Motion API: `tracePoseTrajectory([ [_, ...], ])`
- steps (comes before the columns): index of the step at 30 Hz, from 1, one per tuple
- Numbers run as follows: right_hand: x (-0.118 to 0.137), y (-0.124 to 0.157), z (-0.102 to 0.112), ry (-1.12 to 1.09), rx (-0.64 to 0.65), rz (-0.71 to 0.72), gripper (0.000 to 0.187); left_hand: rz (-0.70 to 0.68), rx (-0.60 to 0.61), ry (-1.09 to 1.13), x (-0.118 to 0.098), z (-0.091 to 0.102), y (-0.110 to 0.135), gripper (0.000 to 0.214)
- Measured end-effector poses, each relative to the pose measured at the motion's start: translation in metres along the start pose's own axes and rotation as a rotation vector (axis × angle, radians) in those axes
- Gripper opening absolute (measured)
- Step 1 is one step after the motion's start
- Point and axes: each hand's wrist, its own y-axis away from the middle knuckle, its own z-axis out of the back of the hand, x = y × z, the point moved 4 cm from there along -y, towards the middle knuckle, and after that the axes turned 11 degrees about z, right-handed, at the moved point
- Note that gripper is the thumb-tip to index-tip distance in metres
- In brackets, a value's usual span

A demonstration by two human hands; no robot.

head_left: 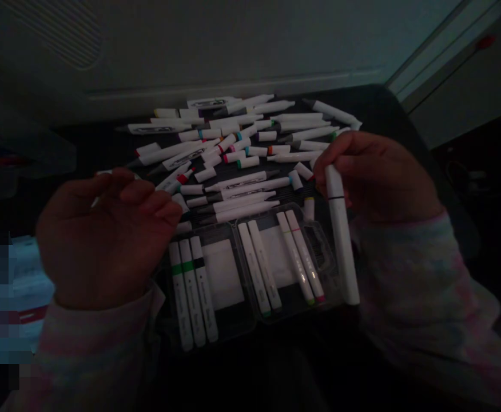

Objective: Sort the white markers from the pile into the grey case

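My right hand (374, 174) is closed around the top of a white marker (341, 240) that hangs down toward the right edge of a clear plastic case (233, 320). Several white markers lie in the case's two halves. My left hand (104, 229) hovers at the left with curled fingers; a small pale piece shows near its fingertips, too dim to name. Behind the case a heap of loose white markers (242, 149) with coloured bands lies on a dark surface (379, 106).
The scene is very dim. A pale wall or panel (233, 51) rises behind the dark surface. Papers or a blurred item (19, 286) sit at the far left. My pale sleeves fill the lower corners.
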Motion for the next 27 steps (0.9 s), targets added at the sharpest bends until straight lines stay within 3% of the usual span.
tracePoseTrajectory([
  [5, -0.011, -0.002, -0.012, 0.032, 0.181, -0.014, 0.003, 0.005, -0.075, 0.003, 0.001, 0.0, -0.001, 0.005],
  [11, -0.022, -0.003, -0.027, 0.142, 0.379, -0.1, 0.002, 0.018, 0.025, -0.007, 0.003, 0.005, -0.002, 0.008],
  [27, -0.021, -0.004, -0.028, 0.207, 0.384, -0.098, 0.002, 0.021, 0.179, 0.004, 0.003, 0.011, -0.007, 0.009],
])
